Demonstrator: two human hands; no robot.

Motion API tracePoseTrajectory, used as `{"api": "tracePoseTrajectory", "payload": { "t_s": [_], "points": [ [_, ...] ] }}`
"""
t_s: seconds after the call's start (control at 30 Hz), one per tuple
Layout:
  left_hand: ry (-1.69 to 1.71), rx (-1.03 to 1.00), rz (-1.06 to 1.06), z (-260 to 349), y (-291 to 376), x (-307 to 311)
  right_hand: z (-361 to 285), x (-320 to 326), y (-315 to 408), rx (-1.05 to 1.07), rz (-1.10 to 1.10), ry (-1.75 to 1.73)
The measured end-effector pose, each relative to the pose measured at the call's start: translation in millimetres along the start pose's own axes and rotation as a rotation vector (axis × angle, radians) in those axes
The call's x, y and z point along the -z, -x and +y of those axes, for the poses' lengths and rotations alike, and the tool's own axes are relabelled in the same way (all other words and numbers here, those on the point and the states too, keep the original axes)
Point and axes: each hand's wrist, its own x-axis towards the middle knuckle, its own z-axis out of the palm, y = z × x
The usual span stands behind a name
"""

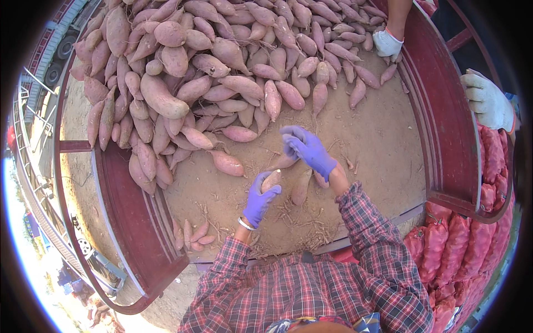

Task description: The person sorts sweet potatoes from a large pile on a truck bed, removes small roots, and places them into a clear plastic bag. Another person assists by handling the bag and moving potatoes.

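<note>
My left hand (pixel 259 200), in a purple glove, grips a small sweet potato (pixel 272 181) with its pale tip pointing up. Just above and to the right, my right hand (pixel 310 150), also gloved in purple, has its fingers loosely bent and apart, slightly blurred, with nothing seen in its grasp. A sweet potato (pixel 284 162) lies partly hidden below its fingers. Another sweet potato (pixel 300 188) rests on the dusty truck bed (pixel 379 166) under my right wrist. A large heap of sweet potatoes (pixel 233 54) fills the far side and left of the bed.
Dark red metal side walls (pixel 129 200) bound the bed. Small sweet potatoes (pixel 200 233) and broken roots (pixel 310 233) lie near the front edge. Another person's white-gloved hands (pixel 388 43) are at the right wall. Filled red mesh sacks (pixel 445 245) stand outside at the right.
</note>
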Motion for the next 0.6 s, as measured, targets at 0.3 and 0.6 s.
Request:
{"api": "tracePoseTrajectory", "payload": {
  "t_s": [0.3,0.6],
  "points": [
    [0.558,0.001,0.063,-7.9,-18.5,0.0,-7.2,-1.1,-143.0,0.072,0.326,1.011],
    [0.701,0.029,0.081,-17.8,-32.7,16.4,75.3,27.3,-3.4,0.289,0.146,1.137]
  ]
}}
